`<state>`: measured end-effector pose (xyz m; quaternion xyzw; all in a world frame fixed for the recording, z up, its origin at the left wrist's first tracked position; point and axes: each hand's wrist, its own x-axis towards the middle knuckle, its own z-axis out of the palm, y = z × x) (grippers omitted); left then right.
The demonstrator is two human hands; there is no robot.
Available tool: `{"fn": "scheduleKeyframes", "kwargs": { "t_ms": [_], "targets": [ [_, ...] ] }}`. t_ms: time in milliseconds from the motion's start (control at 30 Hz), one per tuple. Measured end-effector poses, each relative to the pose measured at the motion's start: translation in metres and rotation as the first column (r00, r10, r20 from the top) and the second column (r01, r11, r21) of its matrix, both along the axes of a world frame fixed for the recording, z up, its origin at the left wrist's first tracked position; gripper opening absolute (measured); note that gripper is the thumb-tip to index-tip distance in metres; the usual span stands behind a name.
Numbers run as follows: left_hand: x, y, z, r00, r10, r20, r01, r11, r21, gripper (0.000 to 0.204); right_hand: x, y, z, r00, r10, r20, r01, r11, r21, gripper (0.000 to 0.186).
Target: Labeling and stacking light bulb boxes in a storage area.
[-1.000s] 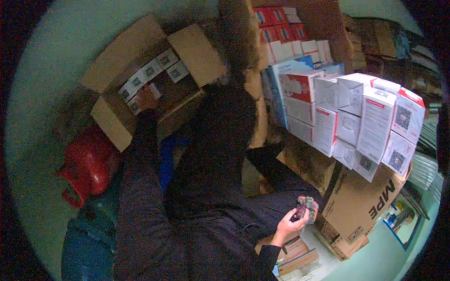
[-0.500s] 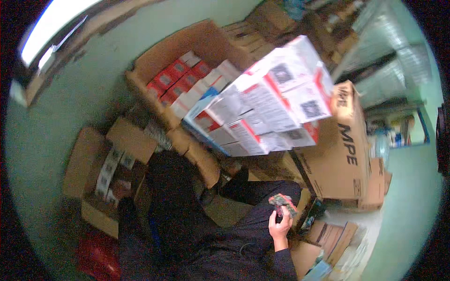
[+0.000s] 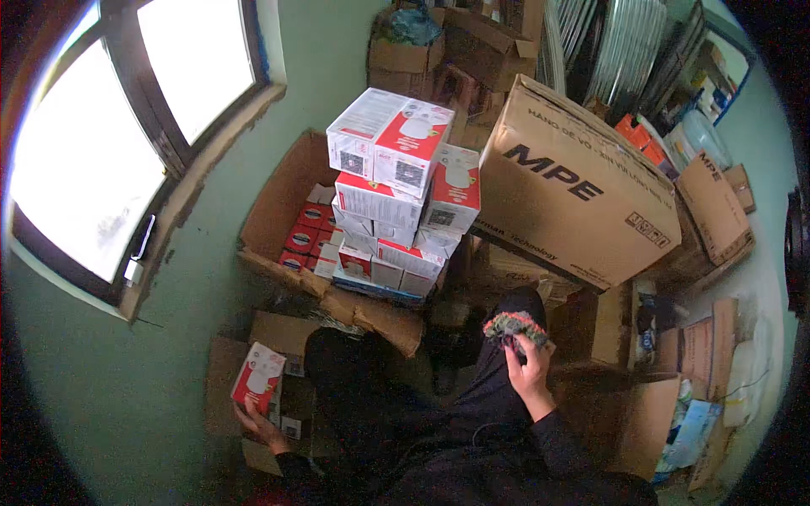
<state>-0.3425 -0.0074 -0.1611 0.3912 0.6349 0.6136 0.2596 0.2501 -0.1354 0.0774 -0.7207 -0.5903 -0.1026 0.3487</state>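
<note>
My left hand (image 3: pixel 265 427) is closed around the lower end of a small red-and-white product box (image 3: pixel 258 374). It holds this box above an open cardboard carton (image 3: pixel 285 331) at my lower left, where more small boxes show inside. Over my thigh, my right hand (image 3: pixel 531 374) pinches a crumpled, dark grey cloth (image 3: pixel 509 327) with an orange-red edge. Ahead of me, red-and-white boxes (image 3: pixel 380 201) are piled several layers high, rising out of a larger open carton (image 3: pixel 278 211). Red boxes (image 3: pixel 304 239) also lie inside that carton, left of the pile.
A large brown carton (image 3: pixel 591 190) stands tilted to the right of the pile. Behind it are wrapped long sheets (image 3: pixel 624 51) and opened cartons (image 3: pixel 485 42). A window (image 3: pixel 93 143) is at the left. Flattened cardboard (image 3: pixel 713 346) and a blue-and-white packet (image 3: pixel 693 432) lie at the right.
My view has swung, so the pile now appears lower and left. My left hand, hidden before near the lower-left carton, now shows holding a box. My right hand keeps the cloth.
</note>
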Motion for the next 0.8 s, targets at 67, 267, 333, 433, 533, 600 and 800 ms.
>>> {"fn": "scheduleKeyframes", "kwargs": {
  "t_ms": [67, 267, 333, 433, 533, 600, 800],
  "targets": [
    [0.040, -0.002, 0.054, 0.943, -0.201, 0.265, 0.178, 0.978, 0.109, 0.081, 0.005, 0.011, 0.009, 0.950, -0.049, -0.310, 0.056, 0.998, 0.015, 0.036],
    [0.156, 0.007, 0.142, 0.240, -0.500, 0.832, 0.215, 0.863, 0.457, 0.063, 0.020, 0.067, 0.053, 0.852, 0.111, -0.512, 0.042, 0.960, 0.277, 0.069],
    [0.179, 0.011, 0.150, 0.236, -0.498, 0.835, 0.264, 0.859, 0.438, 0.069, 0.010, 0.074, 0.064, 0.807, 0.216, -0.550, -0.078, 0.962, 0.263, 0.067],
    [0.212, 0.005, 0.154, 0.247, -0.450, 0.858, 0.349, 0.868, 0.354, 0.082, -0.024, 0.069, 0.075, 0.617, 0.398, -0.679, -0.277, 0.917, 0.287, 0.064],
    [0.246, -0.010, 0.157, 0.321, -0.370, 0.872, 0.459, 0.866, 0.199, 0.088, -0.071, 0.057, 0.070, 0.703, 0.528, -0.476, -0.494, 0.845, 0.207, 0.064],
    [0.257, -0.020, 0.161, 0.117, -0.445, 0.888, 0.619, 0.732, 0.285, 0.086, -0.099, 0.052, 0.058, 0.614, 0.727, -0.308, -0.734, 0.669, 0.115, 0.064],
    [0.256, -0.026, 0.163, 0.288, -0.390, 0.874, 0.748, 0.662, 0.049, 0.061, -0.117, 0.057, 0.019, 0.654, 0.526, -0.545, -0.574, 0.813, 0.095, 0.053]
  ]
}}
